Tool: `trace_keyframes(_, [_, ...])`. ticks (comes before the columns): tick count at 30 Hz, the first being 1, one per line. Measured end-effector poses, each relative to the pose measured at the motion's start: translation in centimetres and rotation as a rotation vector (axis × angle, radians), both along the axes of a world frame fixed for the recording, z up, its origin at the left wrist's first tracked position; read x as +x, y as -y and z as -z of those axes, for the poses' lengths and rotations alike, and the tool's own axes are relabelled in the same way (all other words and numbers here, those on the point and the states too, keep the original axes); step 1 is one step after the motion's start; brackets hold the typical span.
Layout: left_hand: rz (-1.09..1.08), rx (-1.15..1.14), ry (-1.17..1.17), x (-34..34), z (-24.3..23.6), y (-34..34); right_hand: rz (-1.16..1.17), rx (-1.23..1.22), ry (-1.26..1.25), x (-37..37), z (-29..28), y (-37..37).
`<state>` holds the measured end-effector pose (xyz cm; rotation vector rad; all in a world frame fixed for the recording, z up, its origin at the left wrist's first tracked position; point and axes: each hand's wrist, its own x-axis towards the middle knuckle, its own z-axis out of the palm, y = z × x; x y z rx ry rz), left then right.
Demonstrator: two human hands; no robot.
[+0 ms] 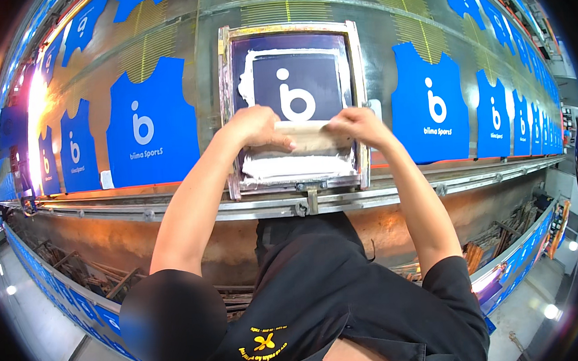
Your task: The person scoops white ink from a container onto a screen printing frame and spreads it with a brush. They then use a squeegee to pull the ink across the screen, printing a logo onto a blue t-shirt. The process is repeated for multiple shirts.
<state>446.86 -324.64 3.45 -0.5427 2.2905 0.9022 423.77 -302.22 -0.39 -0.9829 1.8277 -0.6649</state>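
A screen-printing frame [358, 69] lies flat on the long table in front of me, its dark mesh [267, 83] bearing a pale rounded emblem. My left hand [258, 128] and my right hand [359, 126] grip the two ends of a wide, pale squeegee [309, 136], which spans the mesh just below the emblem. Both sets of fingers are closed over its upper edge. Thick white ink [295, 168] lies along the near end of the screen, and more white edges the printed area. What lies beneath the screen is hidden.
Blue vest-shaped fabric panels with white prints lie on both sides, the nearest being the left panel [161, 112] and the right panel [424, 131]. A metal rail [381, 194] runs along the table's near edge, with a clamp [313, 201] at the frame. Another row of blue panels lies farther back.
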Motion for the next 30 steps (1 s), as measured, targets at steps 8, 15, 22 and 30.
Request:
trace_keyframes(8, [0.002, -0.474, -0.505, -7.4, 0.5, 9.3, 0.800, -0.094, -0.356, -6.2, 4.0, -3.8])
trace_keyframes(15, [-0.009, -0.343, -0.472, -9.7, 3.4, 12.2, 0.807, 0.042, 0.045, -3.4, 4.2, -2.4])
trace_keyframes(22, [-0.167, -0.286, -0.515, -6.0, 2.8, 8.9, 0.863, -0.044, 0.081, -2.7, -0.3, -1.3])
trace_keyframes(30, [-0.128, -0.395, -0.759, 9.9, 4.4, -10.7, 0.860, -0.145, 0.152, -2.5, -1.4, -1.1])
